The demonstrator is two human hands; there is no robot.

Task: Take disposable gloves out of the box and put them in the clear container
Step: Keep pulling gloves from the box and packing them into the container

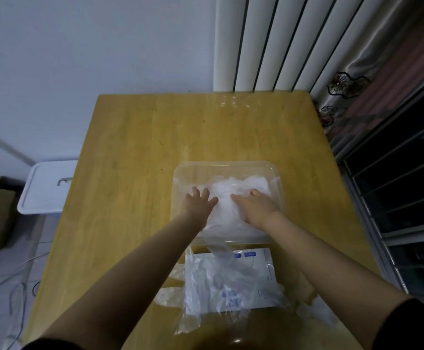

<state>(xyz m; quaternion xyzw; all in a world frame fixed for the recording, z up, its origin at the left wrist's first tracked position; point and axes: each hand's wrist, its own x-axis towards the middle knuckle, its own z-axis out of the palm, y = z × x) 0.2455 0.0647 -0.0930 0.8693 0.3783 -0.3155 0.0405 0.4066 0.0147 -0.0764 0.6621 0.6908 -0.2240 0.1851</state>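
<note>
I have both hands inside the clear container [226, 164], and I read this as the packing-down step. The heap of gloves [233, 185] fills most of it, whitish and puffy, piled against the far wall. My left hand [198, 203] lies flat on the heap near the container's left wall, fingers straight and spread. My right hand [257, 207] lies flat toward the container's right wall, fingers likewise straight. Neither hand grips anything; both press with open palms.

To do this well, I want to press slowly and evenly, since thin film traps air and will likely spring up if I lift off fast. I would work from the middle of the container outward to its walls, letting the air escape at the edges. Broad palms suit this better than fingertips, which would only dent the heap. The container looks light and sits on the smooth table [142, 147], so pushing straight down, not forward, should stop it sliding away from me.

One trailing glove [214, 246] hangs over the container's near wall, and I judge it needs tucking in. Just on the near side of the container lies the box [256, 263], with loose gloves [221, 281] draped over it. More are to come, so I should leave room. Well to the left of the container, beyond the table's edge, stands a white bin [47, 188].
</note>
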